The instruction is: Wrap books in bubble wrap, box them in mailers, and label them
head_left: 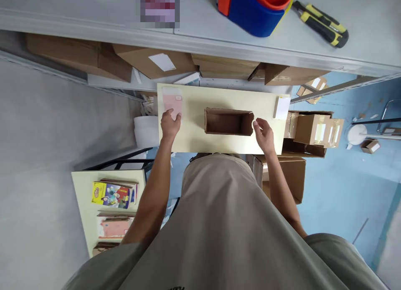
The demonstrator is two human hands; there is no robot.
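An open-topped brown cardboard box (228, 129) stands on the pale yellow tabletop (194, 144) in front of me, its inside facing up. My left hand (171, 125) is at the tabletop's left end, fingers apart, with its fingertips at the lower edge of a flat pink and white packet (172, 100). Beside the box's right end, my right hand (264, 134) has its thumb and fingers drawn together. A small pale rounded shape shows at the thumb tip; whether it is a held piece or part of the box, I cannot tell.
A white stack of cards or a small box (282, 107) lies at the tabletop's far right. Above is a grey shelf (200, 27) with a blue and red holder (257, 14) and a yellow-black utility knife (322, 25). Cartons (313, 129) stand at right; books (115, 194) lie lower left.
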